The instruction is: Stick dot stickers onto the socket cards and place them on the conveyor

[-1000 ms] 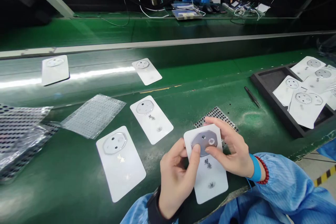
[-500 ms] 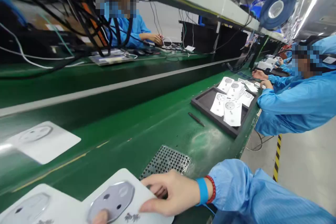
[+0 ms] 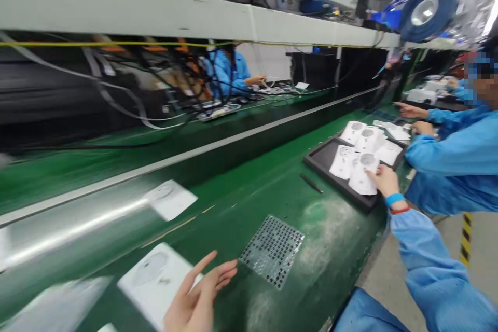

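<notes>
At the black tray (image 3: pixel 334 179), my right hand (image 3: pixel 385 182) has its thumb and fingers on the edge of a white printed card (image 3: pixel 362 184) bearing a picture of a round socket. Several similar cards (image 3: pixel 368 139) lie in overlapping piles in the tray. Nearer to me, my left hand (image 3: pixel 200 290) has its fingers stretched out and holds nothing. Its fingers are just right of another white card (image 3: pixel 155 272) on the green bench and partly cover it. A clear sheet with rows of small black dots (image 3: pixel 272 249) lies beyond the left fingertips.
A dark pen-like tool (image 3: pixel 311 183) lies beside the tray. One more card (image 3: pixel 171 199) rests farther back, and a blurred white one (image 3: pixel 58 303) is at lower left. A co-worker's hands (image 3: pixel 418 116) are behind the tray. A pale shelf beam (image 3: pixel 218 23) crosses above.
My right hand has left the near cards and reached forward right to the tray. My left hand, mostly out of view before, now shows with fingers spread. The camera view has shifted too.
</notes>
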`<control>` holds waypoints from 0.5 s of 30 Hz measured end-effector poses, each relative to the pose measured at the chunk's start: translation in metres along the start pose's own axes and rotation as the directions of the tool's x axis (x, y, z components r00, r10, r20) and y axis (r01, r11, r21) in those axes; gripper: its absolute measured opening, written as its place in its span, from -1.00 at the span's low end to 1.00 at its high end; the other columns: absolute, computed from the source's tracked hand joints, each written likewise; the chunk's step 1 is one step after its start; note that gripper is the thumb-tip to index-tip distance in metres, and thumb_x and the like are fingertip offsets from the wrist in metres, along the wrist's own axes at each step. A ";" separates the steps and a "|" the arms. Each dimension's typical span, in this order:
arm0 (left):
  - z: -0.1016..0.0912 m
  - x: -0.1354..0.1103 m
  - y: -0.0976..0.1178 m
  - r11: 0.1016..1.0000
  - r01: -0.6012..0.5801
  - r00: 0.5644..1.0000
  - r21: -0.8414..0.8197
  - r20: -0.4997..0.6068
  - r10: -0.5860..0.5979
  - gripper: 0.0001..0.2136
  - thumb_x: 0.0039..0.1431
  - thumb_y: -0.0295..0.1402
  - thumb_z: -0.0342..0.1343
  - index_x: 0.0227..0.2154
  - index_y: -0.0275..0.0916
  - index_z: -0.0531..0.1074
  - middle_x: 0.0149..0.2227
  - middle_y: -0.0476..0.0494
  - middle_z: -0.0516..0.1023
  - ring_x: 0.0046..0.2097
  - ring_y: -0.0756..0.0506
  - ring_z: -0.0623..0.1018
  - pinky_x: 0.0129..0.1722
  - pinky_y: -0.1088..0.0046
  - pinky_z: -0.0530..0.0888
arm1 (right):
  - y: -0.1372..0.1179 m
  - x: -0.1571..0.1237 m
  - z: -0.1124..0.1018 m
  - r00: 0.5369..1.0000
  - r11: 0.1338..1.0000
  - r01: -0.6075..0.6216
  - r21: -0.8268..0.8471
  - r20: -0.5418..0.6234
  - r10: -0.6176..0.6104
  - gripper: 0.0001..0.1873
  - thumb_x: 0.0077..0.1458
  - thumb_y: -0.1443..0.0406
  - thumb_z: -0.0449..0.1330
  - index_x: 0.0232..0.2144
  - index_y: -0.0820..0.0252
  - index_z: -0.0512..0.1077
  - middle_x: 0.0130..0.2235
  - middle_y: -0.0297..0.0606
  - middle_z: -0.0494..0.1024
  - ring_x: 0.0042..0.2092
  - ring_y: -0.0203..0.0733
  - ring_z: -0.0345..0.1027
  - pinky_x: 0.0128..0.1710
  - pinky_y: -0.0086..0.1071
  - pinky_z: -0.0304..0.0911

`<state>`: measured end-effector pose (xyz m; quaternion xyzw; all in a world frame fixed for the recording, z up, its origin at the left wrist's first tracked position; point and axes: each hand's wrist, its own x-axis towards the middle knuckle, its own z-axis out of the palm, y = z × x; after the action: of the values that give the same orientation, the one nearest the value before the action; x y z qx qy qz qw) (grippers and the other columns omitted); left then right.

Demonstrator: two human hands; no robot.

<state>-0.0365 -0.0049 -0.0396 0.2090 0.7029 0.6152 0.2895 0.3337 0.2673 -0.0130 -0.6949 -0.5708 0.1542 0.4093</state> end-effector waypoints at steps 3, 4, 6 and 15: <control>0.000 -0.001 0.026 0.999 -0.039 0.999 0.003 0.022 0.039 -0.36 -0.15 0.04 0.25 -0.09 -0.34 0.38 -0.35 -0.27 0.65 -0.32 -0.21 0.64 -0.18 0.19 0.58 | -0.003 -0.008 0.013 0.993 0.995 0.088 -0.054 -0.070 -0.091 -0.38 -0.09 0.20 0.29 -0.02 0.51 0.34 0.11 0.60 0.17 0.22 0.60 -0.04 0.07 0.29 -0.06; -0.001 0.005 0.036 0.998 -0.046 0.998 0.037 0.044 0.044 -0.39 -0.12 0.01 0.24 -0.10 -0.36 0.38 -0.33 -0.29 0.65 -0.31 -0.19 0.64 -0.18 0.22 0.57 | -0.010 -0.014 0.024 0.985 0.986 0.159 -0.052 -0.062 -0.162 -0.32 -0.05 0.19 0.27 0.06 0.50 0.28 0.16 0.56 0.12 0.25 0.55 -0.10 0.12 0.27 -0.10; -0.002 0.028 0.053 0.988 -0.025 0.999 0.150 0.039 0.019 -0.51 0.02 -0.08 0.19 -0.11 -0.39 0.38 -0.30 -0.31 0.64 -0.29 -0.16 0.64 -0.19 0.26 0.56 | -0.033 -0.038 0.050 0.909 0.910 0.415 0.010 0.034 -0.415 -0.37 0.05 0.17 0.21 0.12 0.40 0.25 0.15 0.35 0.23 0.24 0.38 0.03 0.17 0.18 -0.02; 0.050 0.195 0.072 0.790 0.282 0.903 0.545 -0.429 -0.026 -0.62 0.23 -0.29 0.14 0.08 -0.27 0.32 0.13 -0.28 0.34 0.09 -0.25 0.42 0.04 0.01 0.41 | -0.092 -0.193 0.131 -0.078 0.353 0.704 0.617 0.561 -0.824 -0.45 0.05 0.20 0.33 0.07 0.25 0.37 0.21 0.06 0.31 0.24 0.19 0.17 0.16 0.13 0.21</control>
<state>-0.1534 0.1704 -0.0016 0.1000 0.9185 0.3665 0.1099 0.1254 0.1428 -0.0738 -0.0485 -0.9604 0.2353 0.1411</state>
